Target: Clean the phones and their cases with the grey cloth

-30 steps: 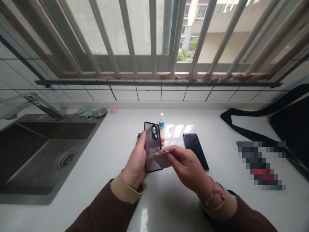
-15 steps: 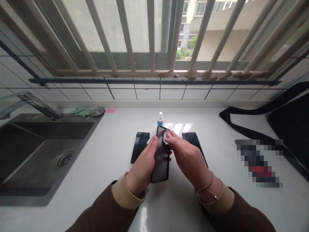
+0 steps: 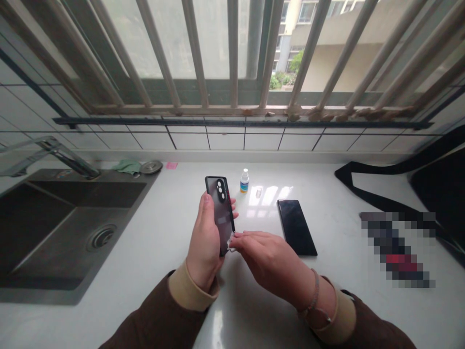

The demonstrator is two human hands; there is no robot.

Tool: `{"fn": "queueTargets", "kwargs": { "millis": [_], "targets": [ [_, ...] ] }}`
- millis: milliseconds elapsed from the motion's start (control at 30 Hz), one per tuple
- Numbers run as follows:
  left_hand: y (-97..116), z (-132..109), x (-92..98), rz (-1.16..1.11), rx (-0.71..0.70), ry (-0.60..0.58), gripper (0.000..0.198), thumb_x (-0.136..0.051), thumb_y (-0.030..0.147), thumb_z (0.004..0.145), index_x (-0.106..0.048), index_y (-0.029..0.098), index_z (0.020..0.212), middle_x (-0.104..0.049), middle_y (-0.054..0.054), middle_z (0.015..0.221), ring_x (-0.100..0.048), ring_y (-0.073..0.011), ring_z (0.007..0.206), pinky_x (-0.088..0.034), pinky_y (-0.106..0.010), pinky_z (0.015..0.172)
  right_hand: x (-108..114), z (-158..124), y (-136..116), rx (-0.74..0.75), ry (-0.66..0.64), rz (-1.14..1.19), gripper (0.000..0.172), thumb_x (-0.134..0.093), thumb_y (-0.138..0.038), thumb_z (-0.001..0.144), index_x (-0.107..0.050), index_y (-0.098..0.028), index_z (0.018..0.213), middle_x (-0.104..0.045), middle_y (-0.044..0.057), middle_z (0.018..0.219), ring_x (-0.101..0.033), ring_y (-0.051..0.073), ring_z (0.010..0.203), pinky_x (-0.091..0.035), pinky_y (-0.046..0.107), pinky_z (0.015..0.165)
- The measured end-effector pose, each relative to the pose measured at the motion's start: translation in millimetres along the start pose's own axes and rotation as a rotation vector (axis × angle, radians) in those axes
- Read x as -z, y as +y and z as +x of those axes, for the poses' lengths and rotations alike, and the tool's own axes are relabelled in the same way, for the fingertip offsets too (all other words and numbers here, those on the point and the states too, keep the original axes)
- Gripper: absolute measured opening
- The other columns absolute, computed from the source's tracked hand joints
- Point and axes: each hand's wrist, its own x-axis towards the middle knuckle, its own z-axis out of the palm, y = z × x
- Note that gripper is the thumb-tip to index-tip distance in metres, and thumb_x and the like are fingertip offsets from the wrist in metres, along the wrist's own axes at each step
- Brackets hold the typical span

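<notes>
In my left hand [image 3: 205,230] is a smartphone [image 3: 224,218] in a dark case with black edges, its back with the camera lenses facing me. The thumb lies along its left edge, and fingertips show past the right edge. My right hand [image 3: 267,257] pinches a small white wipe [image 3: 230,242] against the phone's lower right edge. Beyond the hands stands a small white-capped bottle [image 3: 244,182] with a blue and yellow label. A second phone [image 3: 297,228] lies dark on the counter, right of my right hand.
On the left are a sink [image 3: 72,242], a faucet [image 3: 69,157], a green cloth [image 3: 127,166] and a round metal strainer [image 3: 151,167]. A small clear item [image 3: 259,192] lies near the bottle. A black strap [image 3: 381,194] and a blurred-out item [image 3: 397,252] lie on the right.
The held phone has moved left and its camera lenses now show. My right hand has brought the wipe from its upper part down to the lower right edge. The phone lying at left is now hidden.
</notes>
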Motion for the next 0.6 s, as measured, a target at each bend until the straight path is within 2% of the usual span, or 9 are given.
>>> {"fn": "queueTargets", "kwargs": {
  "millis": [100, 233, 333, 400, 500, 533, 600],
  "targets": [
    [-7, 0, 1.5, 0.044, -0.041, -0.021, 0.061, -0.061, 0.073, 0.100, -0.073, 0.018, 0.124, -0.079, -0.010, 0.112, -0.074, -0.0201, 0.091, -0.058, -0.034, 0.087, 3, 0, -2, -0.103, -0.013, 0.097, 0.021, -0.054, -0.015, 0.110, -0.073, -0.018, 0.118, -0.085, 0.009, 0.102, -0.083, 0.025, 0.091, -0.068, 0.038, 0.080],
    [-15, 0, 4.0, 0.101, -0.092, -0.039, 0.065, -0.060, 0.077, 0.099, -0.073, 0.018, 0.124, -0.079, -0.011, 0.114, -0.075, -0.0219, 0.093, -0.059, -0.034, 0.086, 6, 0, -8, -0.214, -0.011, 0.323, 0.019, -0.059, -0.018, 0.108, -0.076, -0.022, 0.117, -0.084, 0.005, 0.098, -0.081, 0.021, 0.085, -0.063, 0.033, 0.077],
    [-16, 1, 2.8, 0.043, 0.007, -0.037, 0.066, -0.059, 0.076, 0.099, -0.075, 0.016, 0.122, -0.080, -0.012, 0.112, -0.075, -0.0215, 0.089, -0.061, -0.035, 0.085, 7, 1, -11, -0.346, 0.002, 0.554, 0.017, -0.061, -0.023, 0.109, -0.078, -0.023, 0.112, -0.082, 0.002, 0.091, -0.077, 0.017, 0.077, -0.062, 0.030, 0.074],
    [-15, 1, 0.2, -0.047, 0.144, -0.059, 0.065, -0.056, 0.074, 0.102, -0.077, 0.014, 0.117, -0.081, -0.013, 0.108, -0.076, -0.0218, 0.088, -0.062, -0.037, 0.087, 8, 2, -7, -0.452, 0.116, 0.635, 0.018, -0.061, -0.028, 0.110, -0.078, -0.024, 0.112, -0.082, 0.003, 0.094, -0.078, 0.018, 0.080, -0.064, 0.030, 0.074],
    [-14, -1, -4.0, -0.133, 0.313, -0.141, 0.061, -0.049, 0.065, 0.109, -0.080, 0.013, 0.116, -0.083, -0.014, 0.104, -0.078, -0.0238, 0.091, -0.063, -0.038, 0.089, 13, 2, 4, -0.565, 0.452, 0.494, 0.020, -0.061, -0.032, 0.111, -0.078, -0.026, 0.119, -0.084, 0.005, 0.110, -0.081, 0.022, 0.099, -0.067, 0.037, 0.087],
    [-14, -1, -5.1, -0.133, 0.346, -0.163, 0.060, -0.047, 0.062, 0.110, -0.080, 0.012, 0.118, -0.083, -0.015, 0.104, -0.079, -0.0242, 0.091, -0.064, -0.038, 0.089, 15, 2, 8, -0.562, 0.540, 0.395, 0.020, -0.063, -0.031, 0.110, -0.078, -0.027, 0.121, -0.083, 0.006, 0.115, -0.080, 0.023, 0.105, -0.066, 0.040, 0.094],
    [-15, -3, -6.7, -0.127, 0.381, -0.187, 0.060, -0.047, 0.060, 0.111, -0.080, 0.012, 0.122, -0.084, -0.016, 0.105, -0.079, -0.0246, 0.090, -0.065, -0.037, 0.087, 19, 2, 13, -0.480, 0.591, 0.200, 0.022, -0.064, -0.025, 0.109, -0.078, -0.027, 0.125, -0.083, 0.006, 0.120, -0.078, 0.024, 0.113, -0.063, 0.045, 0.103]
  ]
}}
